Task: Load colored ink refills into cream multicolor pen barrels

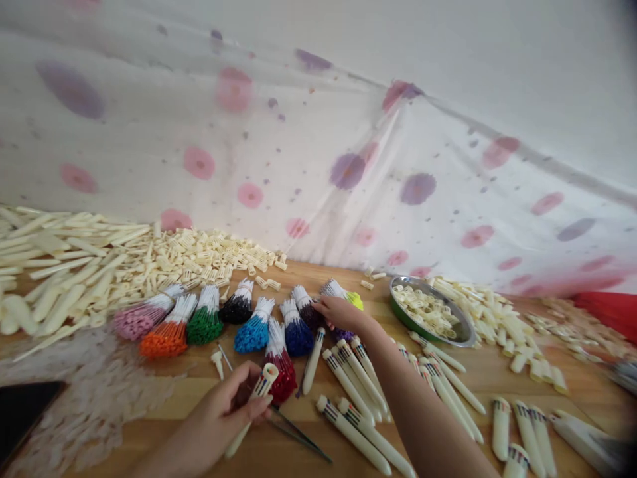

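Left hand (243, 401) has thumb and fingers wrapped around a cream multicolour pen (265, 381), its open top tilted up with coloured bits inside, out near the bench's front edge. Right hand (343, 312) is stretched over the refill bundles (253, 332), fingertips right by the dark ones; honestly can't tell if they're pinching anything. Red bundle (281, 372) sits just beyond the left hand, and there's a pair of tweezers (318, 451) lying beside that hand. More cream pens (352, 431) are spread either side of the right forearm, some toward the bench's front right corner. Further out, a metal bowl (470, 336) of slotted pieces, then loose barrels (62, 299) heaped toward the back left corner. Spotted sheet (298, 166) hangs along the back edge of the wooden bench (182, 393).
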`<state>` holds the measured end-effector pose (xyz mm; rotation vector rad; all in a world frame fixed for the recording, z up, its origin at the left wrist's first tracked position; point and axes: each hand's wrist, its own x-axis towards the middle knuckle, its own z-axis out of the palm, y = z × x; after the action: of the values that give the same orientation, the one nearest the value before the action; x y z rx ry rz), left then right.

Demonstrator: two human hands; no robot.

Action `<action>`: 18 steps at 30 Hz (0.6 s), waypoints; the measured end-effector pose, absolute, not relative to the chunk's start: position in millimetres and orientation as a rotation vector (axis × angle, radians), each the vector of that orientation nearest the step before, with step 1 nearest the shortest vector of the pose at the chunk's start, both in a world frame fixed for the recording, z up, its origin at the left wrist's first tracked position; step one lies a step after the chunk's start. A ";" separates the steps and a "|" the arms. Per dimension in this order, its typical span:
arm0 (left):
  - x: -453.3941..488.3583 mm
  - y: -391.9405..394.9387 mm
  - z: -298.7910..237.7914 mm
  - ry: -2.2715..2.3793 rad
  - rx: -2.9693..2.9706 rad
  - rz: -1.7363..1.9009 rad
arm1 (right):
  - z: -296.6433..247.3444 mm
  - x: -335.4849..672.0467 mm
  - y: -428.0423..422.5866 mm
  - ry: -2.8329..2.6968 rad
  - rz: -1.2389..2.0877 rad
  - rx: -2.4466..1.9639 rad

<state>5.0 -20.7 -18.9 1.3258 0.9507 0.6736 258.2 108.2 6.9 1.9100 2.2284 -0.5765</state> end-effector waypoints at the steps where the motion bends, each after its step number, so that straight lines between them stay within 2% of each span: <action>1: 8.4 -21.7 -23.9 0.937 1.295 0.668 | 6.9 259.4 108.1 2.224 -0.561 1.924; 9: 12.5 -22.0 -35.5 0.982 1.310 0.679 | 10.7 246.4 108.7 2.238 -0.204 2.048; 18: 11.1 -22.7 -33.3 1.070 1.350 0.679 | 14.0 242.6 118.2 2.195 -0.273 1.883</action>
<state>11.1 -22.7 -33.3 1.3501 1.0701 0.6787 242.6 118.2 14.0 1.8828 2.1952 -0.2726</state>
